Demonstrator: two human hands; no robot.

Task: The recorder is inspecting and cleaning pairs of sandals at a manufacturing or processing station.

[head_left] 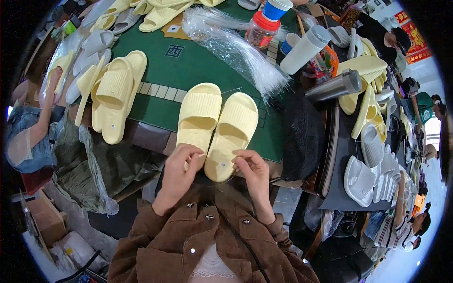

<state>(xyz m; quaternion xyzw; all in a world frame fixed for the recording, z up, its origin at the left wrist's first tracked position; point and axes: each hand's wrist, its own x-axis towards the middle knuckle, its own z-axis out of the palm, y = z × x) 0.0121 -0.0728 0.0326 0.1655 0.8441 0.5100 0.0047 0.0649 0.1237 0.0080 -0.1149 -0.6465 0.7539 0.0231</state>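
Observation:
A pair of pale yellow slippers stands side by side in front of me, toes pointing away: the left slipper [200, 106] and the right slipper [239, 115]. My left hand [178, 172] is closed at the left slipper's heel, fingertips pinching its edge. At the right slipper's heel edge, my right hand [253, 170] is pinched closed; what lies between its fingertips is too small to make out. A thin strand shows just below that heel, and another sticks out by the toes. A small round sticker marks the right slipper's insole.
The green table mat [155, 115] carries more yellow slippers [115, 89] at left and a bundle of clear plastic strands [236, 47]. A white tumbler [306, 49], a steel cup [334, 85] and a red-lidded jar [262, 29] stand at right. Grey slippers [361, 181] fill another table. Other people work nearby.

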